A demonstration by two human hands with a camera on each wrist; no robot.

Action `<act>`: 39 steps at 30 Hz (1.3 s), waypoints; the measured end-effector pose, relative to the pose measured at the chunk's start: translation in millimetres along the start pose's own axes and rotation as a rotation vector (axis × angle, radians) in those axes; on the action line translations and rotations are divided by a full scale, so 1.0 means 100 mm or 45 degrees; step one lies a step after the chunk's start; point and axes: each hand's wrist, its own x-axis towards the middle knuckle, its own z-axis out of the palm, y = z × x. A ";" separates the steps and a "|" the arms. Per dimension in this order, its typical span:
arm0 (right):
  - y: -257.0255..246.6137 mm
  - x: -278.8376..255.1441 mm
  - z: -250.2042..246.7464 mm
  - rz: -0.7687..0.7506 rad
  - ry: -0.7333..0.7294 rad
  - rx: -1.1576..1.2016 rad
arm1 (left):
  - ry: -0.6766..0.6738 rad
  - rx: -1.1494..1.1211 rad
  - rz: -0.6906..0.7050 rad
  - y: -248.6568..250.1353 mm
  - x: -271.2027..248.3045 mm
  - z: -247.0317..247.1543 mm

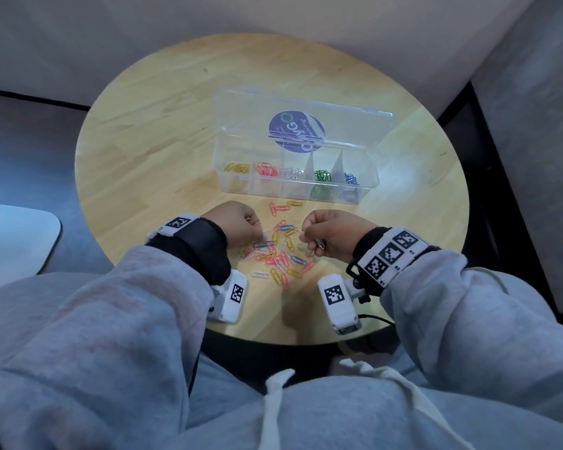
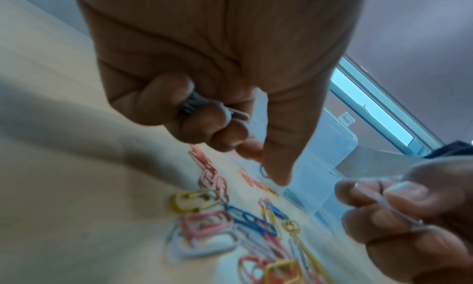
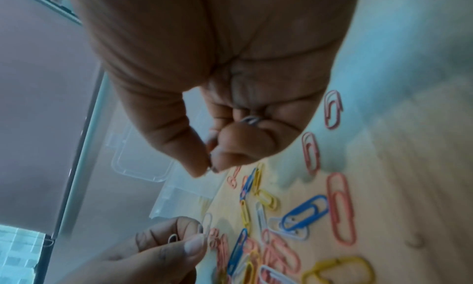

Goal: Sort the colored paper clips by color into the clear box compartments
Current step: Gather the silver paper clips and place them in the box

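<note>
Left hand: the left hand [image 1: 238, 222], left of centre in the head view, has its fingers curled round white clips [image 2: 238, 116], thumb pointing down at the pile.
Right hand: the right hand [image 1: 330, 233], right of centre, pinches a white clip [image 3: 252, 120] between thumb and curled fingers.
Pile: loose clips [image 1: 278, 254] in pink, yellow, blue and white lie between the hands on the tabletop [image 1: 163, 134].
Box: the clear box [image 1: 294, 175], lid open, sits just above the pile; its compartments hold, left to right, yellow, red, white, green and blue clips.
</note>
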 end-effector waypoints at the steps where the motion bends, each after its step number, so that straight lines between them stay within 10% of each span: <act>1: 0.00 0.00 0.00 0.014 0.005 0.057 | -0.005 -0.040 0.000 0.00 -0.01 -0.02; 12: -0.05 0.01 0.05 0.174 0.044 0.253 | 0.042 -1.217 -0.166 0.01 -0.08 -0.25; 17: -0.09 0.03 0.11 0.040 0.059 -0.463 | -0.016 -1.323 -0.181 0.02 -0.13 -0.27; 23: -0.11 0.04 0.23 -0.147 0.070 -1.454 | -0.007 -0.685 -0.100 -0.01 -0.09 -0.22; 28: -0.07 0.06 0.25 -0.168 -0.021 -1.619 | -0.055 0.219 -0.067 -0.09 -0.10 -0.05; 39: -0.09 0.13 0.27 -0.205 0.101 -1.607 | -0.113 0.504 -0.028 -0.01 -0.12 0.01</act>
